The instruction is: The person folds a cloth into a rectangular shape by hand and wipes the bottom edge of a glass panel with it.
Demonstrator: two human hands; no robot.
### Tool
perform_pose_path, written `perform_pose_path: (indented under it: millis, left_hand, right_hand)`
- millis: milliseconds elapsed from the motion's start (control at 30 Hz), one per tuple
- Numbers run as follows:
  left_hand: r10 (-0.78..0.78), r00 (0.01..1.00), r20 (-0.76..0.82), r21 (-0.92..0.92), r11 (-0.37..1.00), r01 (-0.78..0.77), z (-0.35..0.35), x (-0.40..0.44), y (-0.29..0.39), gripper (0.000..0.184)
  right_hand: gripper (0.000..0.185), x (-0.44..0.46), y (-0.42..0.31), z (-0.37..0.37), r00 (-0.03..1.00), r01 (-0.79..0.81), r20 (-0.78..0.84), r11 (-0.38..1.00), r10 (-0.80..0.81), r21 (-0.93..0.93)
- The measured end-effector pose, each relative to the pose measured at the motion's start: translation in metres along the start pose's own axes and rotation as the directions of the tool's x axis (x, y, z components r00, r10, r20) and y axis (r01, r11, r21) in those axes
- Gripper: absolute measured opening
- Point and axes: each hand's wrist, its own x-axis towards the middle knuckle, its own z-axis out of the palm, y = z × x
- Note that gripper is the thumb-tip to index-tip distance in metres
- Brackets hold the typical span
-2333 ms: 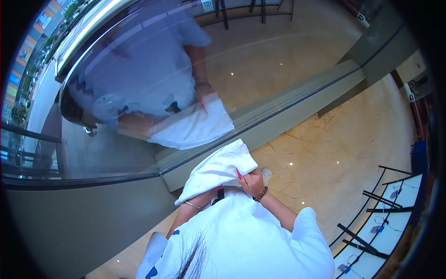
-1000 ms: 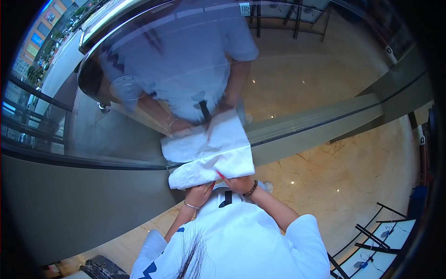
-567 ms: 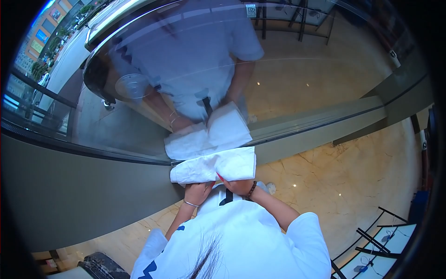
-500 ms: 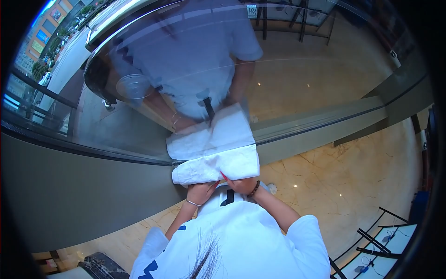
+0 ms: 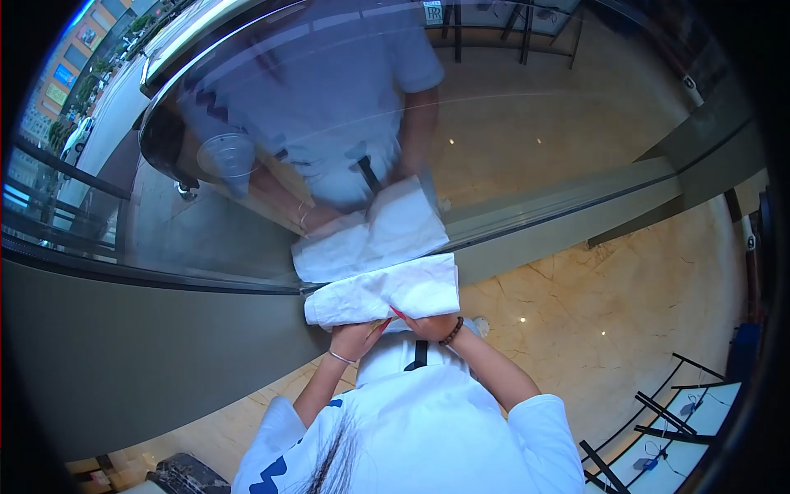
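A folded white cloth (image 5: 383, 290) lies across the ledge at the foot of the glass, with its far edge by the pane. My left hand (image 5: 354, 339) wears a thin bracelet and grips the near edge of the cloth, its fingers partly hidden underneath. Close beside it, my right hand (image 5: 432, 327), with a beaded bracelet, holds the same edge; its long red nails show on top. The large curved glass pane (image 5: 527, 140) mirrors the cloth, my arms and my shirt.
A grey ledge (image 5: 148, 346) runs along the glass on the left. Marble-patterned floor (image 5: 559, 305) spreads to the right. Black-framed display racks (image 5: 675, 428) stand at the lower right. A street with buildings (image 5: 70, 66) shows through the glass at the upper left.
The view has tilted slightly, and the reflections have slid a little left. Both hands keep their hold on the cloth, which stays in nearly the same place.
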Motion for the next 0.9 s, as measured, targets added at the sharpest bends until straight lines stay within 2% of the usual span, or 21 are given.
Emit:
perform_pose_path:
  millis: [67, 167, 267, 300, 367, 400, 467, 500, 533, 600, 733, 767, 833, 867, 900]
  left_hand:
    - [0.014, 0.999, -0.028, 0.045, 0.999, -0.013, -0.001, 0.004, 0.002, 0.037]
    - [0.003, 0.998, -0.061, -0.006, 1.000, -0.004, -0.014, 0.021, 0.012, 0.043]
    - [-0.023, 0.999, -0.038, -0.050, 0.998, 0.022, -0.030, 0.040, 0.036, 0.045]
    - [-0.021, 1.000, -0.001, -0.065, 0.998, 0.021, -0.030, 0.046, 0.044, 0.045]
    - [-0.054, 0.994, 0.094, -0.126, 0.990, 0.066, -0.011, 0.052, 0.058, 0.046]
    - [-0.056, 0.994, 0.090, -0.122, 0.990, 0.067, 0.002, 0.050, 0.064, 0.046]
    - [0.019, 0.998, 0.056, -0.111, 0.994, -0.013, 0.030, 0.039, 0.070, 0.045]
    - [0.019, 0.999, 0.027, -0.117, 0.993, -0.015, 0.041, 0.036, 0.066, 0.044]
    - [0.041, 0.998, -0.047, -0.038, 0.998, -0.042, 0.029, 0.033, 0.073, 0.043]
    - [0.121, 0.988, -0.094, 0.157, 0.982, -0.105, 0.029, 0.013, 0.073, 0.041]
    - [-0.017, 0.992, -0.123, 0.113, 0.993, 0.031, 0.049, -0.007, 0.043, 0.041]
    - [-0.020, 0.990, -0.139, 0.159, 0.986, 0.042, 0.047, -0.013, 0.033, 0.040]
    - [-0.016, 0.988, -0.155, 0.265, 0.963, 0.058, 0.043, -0.021, 0.015, 0.040]
    - [-0.026, 0.987, -0.161, 0.268, 0.961, 0.069, 0.042, -0.024, 0.008, 0.040]
    - [-0.053, 0.992, -0.117, 0.275, 0.958, 0.084, 0.040, -0.023, 0.004, 0.042]
  right_hand:
    - [0.023, 0.003, 0.011, -0.003, 1.000, 0.013, 0.012, 0.996, -0.014, 0.084]
    - [0.023, 0.020, 0.026, -0.015, 0.999, 0.036, 0.007, 0.992, -0.038, 0.124]
    - [0.025, 0.028, 0.041, -0.031, 0.999, 0.025, 0.021, 0.995, -0.027, 0.095]
    - [0.027, 0.025, 0.047, -0.037, 0.998, -0.024, 0.054, 0.995, 0.019, 0.101]
    - [0.028, 0.005, 0.055, -0.049, 0.999, -0.019, 0.027, 0.997, 0.017, 0.069]
    - [0.028, -0.012, 0.058, -0.054, 1.000, -0.020, 0.003, 0.999, 0.020, 0.035]
    - [0.028, -0.046, 0.058, -0.054, 0.998, -0.040, 0.056, 0.999, 0.039, 0.017]
    - [0.028, -0.046, 0.056, -0.057, 0.999, 0.006, 0.045, 1.000, -0.007, 0.017]
    - [0.027, -0.042, 0.052, -0.058, 0.998, 0.052, 0.034, 0.998, -0.053, 0.017]
    - [0.026, -0.051, 0.041, -0.051, 0.995, 0.053, 0.080, 0.992, -0.062, 0.117]
    - [0.022, -0.054, 0.041, -0.011, 0.987, 0.089, 0.113, 0.980, -0.111, 0.180]
    - [0.023, -0.050, 0.038, -0.005, 0.971, 0.106, 0.199, 0.985, -0.132, 0.135]
    - [0.024, -0.038, 0.030, 0.003, 0.970, 0.142, 0.173, 0.978, -0.169, 0.155]
    - [0.024, -0.032, 0.029, 0.006, 0.970, 0.168, 0.147, 0.972, -0.193, 0.166]
    - [0.025, -0.031, 0.029, 0.008, 0.968, 0.140, 0.185, 0.975, -0.172, 0.173]
